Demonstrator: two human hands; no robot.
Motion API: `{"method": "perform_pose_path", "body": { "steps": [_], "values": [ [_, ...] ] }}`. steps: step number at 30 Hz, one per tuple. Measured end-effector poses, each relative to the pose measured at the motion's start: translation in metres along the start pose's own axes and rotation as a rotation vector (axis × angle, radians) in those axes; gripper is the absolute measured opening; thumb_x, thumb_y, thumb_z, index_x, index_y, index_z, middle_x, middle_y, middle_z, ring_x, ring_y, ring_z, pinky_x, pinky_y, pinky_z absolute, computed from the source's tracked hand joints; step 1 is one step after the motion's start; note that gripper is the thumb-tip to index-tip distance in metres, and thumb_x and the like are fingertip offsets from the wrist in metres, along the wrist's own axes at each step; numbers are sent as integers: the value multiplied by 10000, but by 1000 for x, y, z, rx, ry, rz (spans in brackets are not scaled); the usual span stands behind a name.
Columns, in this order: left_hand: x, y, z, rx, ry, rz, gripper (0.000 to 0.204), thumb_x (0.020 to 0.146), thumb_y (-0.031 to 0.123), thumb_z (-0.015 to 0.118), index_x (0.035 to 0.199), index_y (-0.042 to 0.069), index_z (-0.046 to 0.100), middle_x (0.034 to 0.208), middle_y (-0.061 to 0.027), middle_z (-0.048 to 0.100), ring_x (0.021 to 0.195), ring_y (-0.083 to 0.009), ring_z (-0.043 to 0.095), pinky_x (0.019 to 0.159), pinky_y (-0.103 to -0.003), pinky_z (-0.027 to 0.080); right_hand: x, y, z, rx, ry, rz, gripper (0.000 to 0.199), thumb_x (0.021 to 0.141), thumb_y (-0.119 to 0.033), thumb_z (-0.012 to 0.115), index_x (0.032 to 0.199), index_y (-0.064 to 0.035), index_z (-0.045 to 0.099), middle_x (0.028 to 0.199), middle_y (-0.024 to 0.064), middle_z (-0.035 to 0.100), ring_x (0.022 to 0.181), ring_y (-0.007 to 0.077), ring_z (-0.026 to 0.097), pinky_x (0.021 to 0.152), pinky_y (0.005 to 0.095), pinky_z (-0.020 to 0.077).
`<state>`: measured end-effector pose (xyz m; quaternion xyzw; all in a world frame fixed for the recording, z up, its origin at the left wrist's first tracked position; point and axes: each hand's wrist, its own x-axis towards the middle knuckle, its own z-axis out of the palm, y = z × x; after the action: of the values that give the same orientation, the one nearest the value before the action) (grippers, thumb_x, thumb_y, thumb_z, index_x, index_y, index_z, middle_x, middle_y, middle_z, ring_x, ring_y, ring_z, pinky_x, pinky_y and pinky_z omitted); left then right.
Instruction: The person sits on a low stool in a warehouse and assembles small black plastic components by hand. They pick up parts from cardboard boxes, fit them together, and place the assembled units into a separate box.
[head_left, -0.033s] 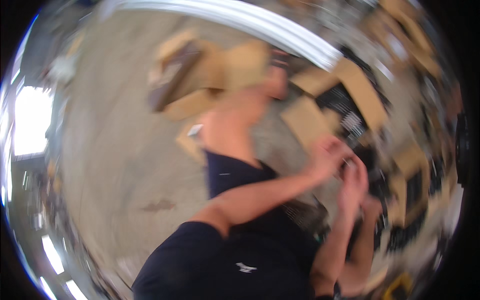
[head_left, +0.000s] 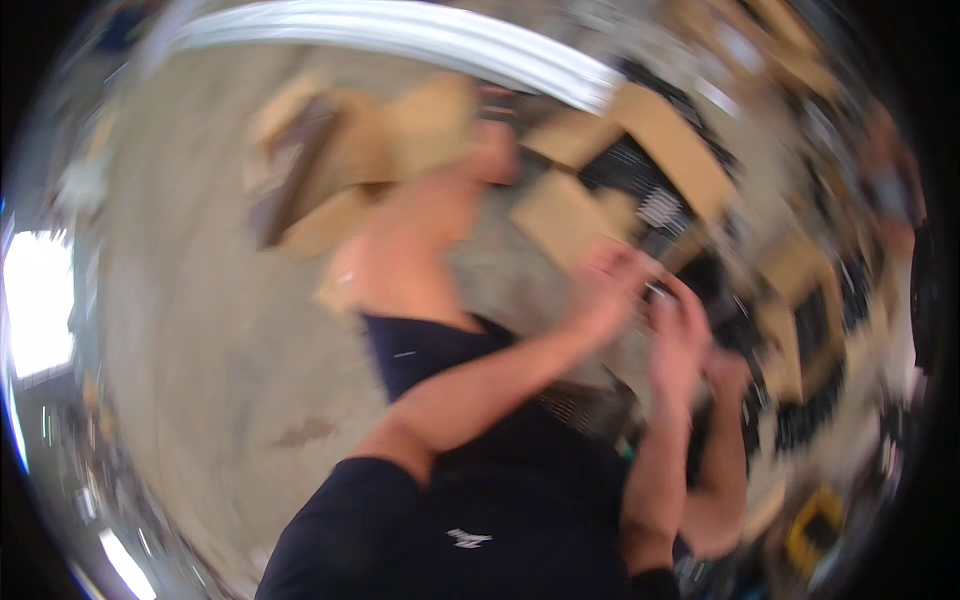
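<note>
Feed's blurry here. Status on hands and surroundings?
Left hand and right hand close together, grip unclear through blur. Brown cardboard pieces just beyond. Black mesh trays around.

The picture is heavily motion-blurred, so fine texture cannot be told. The floor (head_left: 200,330) looks like matt, rough grey concrete with a dark stain. The flattened boxes (head_left: 560,215) look like dull brown cardboard, matt and papery. The long curved bar (head_left: 400,35) along the top looks smooth, pale and glossy, probably metal. The shorts (head_left: 430,350) and dark top (head_left: 420,530) look like soft, matt navy cloth. The black trays (head_left: 630,165) look like ribbed plastic.
</note>
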<state>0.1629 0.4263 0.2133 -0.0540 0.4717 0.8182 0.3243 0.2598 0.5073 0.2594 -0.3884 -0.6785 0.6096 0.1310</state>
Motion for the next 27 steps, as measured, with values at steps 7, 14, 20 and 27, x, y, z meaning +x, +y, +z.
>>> {"method": "perform_pose_path", "body": {
  "steps": [7, 14, 20, 27],
  "values": [
    [-34, 6, 59, 287, -211, -13, 280, 1033, 225, 645, 1233, 30, 638, 1118, -103, 687, 988, -164, 654, 868, -304, 523, -19, -12, -102, 6, 168, -232, 278, 884, -133, 780, 1124, -18, 698, 970, 91, 649, 793, 145, 622, 657, 304, 504],
    [-30, -13, 14, 431, -497, -279, 341, 1068, 256, 587, 1284, -7, 598, 1312, -214, 669, 1200, -298, 660, 1033, -399, 519, -112, -38, -315, -239, 776, -283, 279, 968, -91, 703, 1230, -2, 672, 965, 28, 724, 772, 83, 631, 690, 240, 535],
    [-33, -32, 15, 581, -554, -357, 362, 1064, 278, 596, 1290, -4, 599, 1303, -210, 674, 1176, -280, 670, 1014, -390, 520, -284, 79, -448, -942, 1168, 221, 356, 875, -333, 770, 1067, -33, 765, 883, 156, 768, 794, 231, 745, 766, 358, 565],
    [-30, -38, 11, 669, -522, -355, 364, 1049, 296, 622, 1280, 15, 615, 1264, -201, 690, 1150, -275, 679, 997, -403, 528, -469, 297, -407, -837, 937, 1080, 365, 856, -438, 708, 924, -91, 801, 832, 185, 747, 817, 372, 727, 788, 461, 567]
  ]
}}
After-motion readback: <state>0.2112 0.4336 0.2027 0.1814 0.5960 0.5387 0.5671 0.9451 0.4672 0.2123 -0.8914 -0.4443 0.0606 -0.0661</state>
